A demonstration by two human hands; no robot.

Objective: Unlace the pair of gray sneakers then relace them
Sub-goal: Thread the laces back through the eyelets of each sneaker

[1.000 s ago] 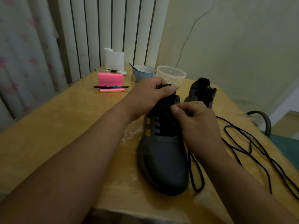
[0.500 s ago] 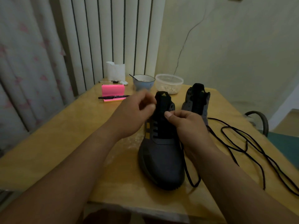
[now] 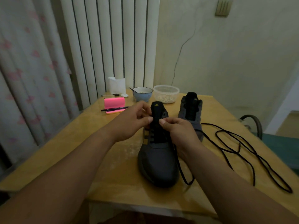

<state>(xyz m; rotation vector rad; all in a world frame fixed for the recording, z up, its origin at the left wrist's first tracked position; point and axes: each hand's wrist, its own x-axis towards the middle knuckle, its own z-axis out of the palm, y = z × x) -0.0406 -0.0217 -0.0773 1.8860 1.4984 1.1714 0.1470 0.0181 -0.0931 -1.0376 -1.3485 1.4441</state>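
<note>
On wooden table (image 3: 64,151), mid-front: near sneaker (image 3: 157,162) upright on sole, long axis running away from person, toe toward near edge, tongue and heel toward wall. Second sneaker (image 3: 191,107) behind-right, same heading. Left hand (image 3: 132,123) at tongue's left edge, fingers curled, thumb on forefinger; what it pinches unclear. Right hand (image 3: 178,130) opposite, thumb and forefinger pinching black lace (image 3: 186,175), which loops beside toe. Loose lace (image 3: 242,149) sprawls right. Far end: clear tub (image 3: 166,94), blue bowl (image 3: 142,94), pink notepad (image 3: 114,102), pen (image 3: 114,109) across it.
</note>
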